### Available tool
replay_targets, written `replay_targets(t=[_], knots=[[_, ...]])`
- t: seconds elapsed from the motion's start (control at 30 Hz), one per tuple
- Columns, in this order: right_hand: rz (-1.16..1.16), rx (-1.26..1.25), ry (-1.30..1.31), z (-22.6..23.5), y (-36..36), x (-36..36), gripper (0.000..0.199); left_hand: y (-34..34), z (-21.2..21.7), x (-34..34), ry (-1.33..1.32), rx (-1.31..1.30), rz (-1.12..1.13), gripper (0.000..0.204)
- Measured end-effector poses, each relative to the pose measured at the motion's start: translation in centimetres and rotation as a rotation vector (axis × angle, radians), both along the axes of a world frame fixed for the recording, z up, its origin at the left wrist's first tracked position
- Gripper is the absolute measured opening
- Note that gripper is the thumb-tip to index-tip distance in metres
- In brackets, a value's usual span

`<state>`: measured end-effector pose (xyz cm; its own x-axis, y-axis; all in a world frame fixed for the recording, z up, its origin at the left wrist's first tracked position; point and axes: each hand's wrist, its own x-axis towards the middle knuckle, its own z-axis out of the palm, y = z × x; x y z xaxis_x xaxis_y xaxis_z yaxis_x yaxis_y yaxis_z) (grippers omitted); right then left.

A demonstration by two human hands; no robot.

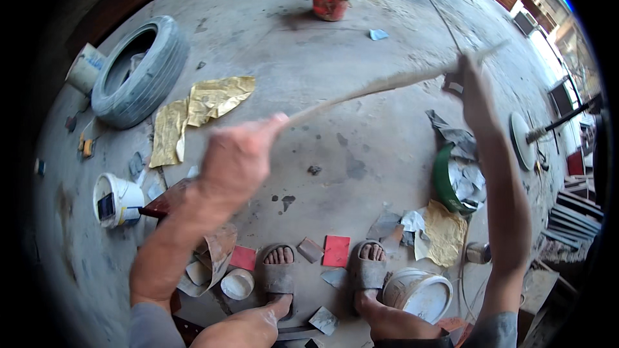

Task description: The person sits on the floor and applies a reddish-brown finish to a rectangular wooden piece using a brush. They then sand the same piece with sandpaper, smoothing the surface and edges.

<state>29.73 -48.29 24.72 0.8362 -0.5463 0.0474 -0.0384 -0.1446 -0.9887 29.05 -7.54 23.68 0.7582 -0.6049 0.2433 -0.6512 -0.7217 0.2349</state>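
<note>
Head view, both hands (238,154) gripping a long, blurred pale strip (390,82), red bucket (330,8) beyond

Both hands (240,154) hold blurry tan strip (396,82) btwn them (tire (158,71) @ L, red bucket (330,11) beyond).

- Open floor (290,71) runs through the middle, between tyre (169,71) at left and green tub (444,183) at right.
- A strip (393,82), left hand (238,154) to right hand (472,84), crosses above it.
- Red bucket (330,9) stands far.
- Feet (279,278), scraps (446,235) and white pail (427,296) crowd the near side.
</note>
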Motion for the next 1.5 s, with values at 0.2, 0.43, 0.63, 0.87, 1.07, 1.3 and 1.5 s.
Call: replay_targets(t=[0.2,0.43,0.63,0.87,1.07,1.3,1.5], knots=[[-0.080,-0.059,0.144,-0.9,-0.5,0.6,0.047,-0.2,2.0,4.4,0.229,-0.078,-0.136,0.022],[-0.015,-0.025,0.148,-0.3,1.8,2.3,0.046,2.0,3.6,5.2,0.241,0.007,-0.021,0.031],[-0.203,0.134,0.281,-3.0,2.1,2.0,0.042,1.0,1.4,4.5,0.476,-0.050,-0.132,0.025],[-0.113,0.132,0.388,-2.8,-1.0,-0.1,0.061,-1.2,2.3,9.2,0.486,0.031,-0.030,0.023],[0.008,0.320,0.290,-3.9,-1.5,-1.5,0.086,-2.8,3.4,9.3,0.436,0.026,-0.095,0.021],[0.057,0.620,-0.023,-4.8,-0.6,-9.3,0.106,2.4,-2.5,2.4,-0.082,0.011,-0.214,0.040],[0.083,0.696,0.150,-17.2,-0.3,-15.4,0.038,4.5,-13.7,-7.2,-0.187,0.043,-0.152,0.053]])
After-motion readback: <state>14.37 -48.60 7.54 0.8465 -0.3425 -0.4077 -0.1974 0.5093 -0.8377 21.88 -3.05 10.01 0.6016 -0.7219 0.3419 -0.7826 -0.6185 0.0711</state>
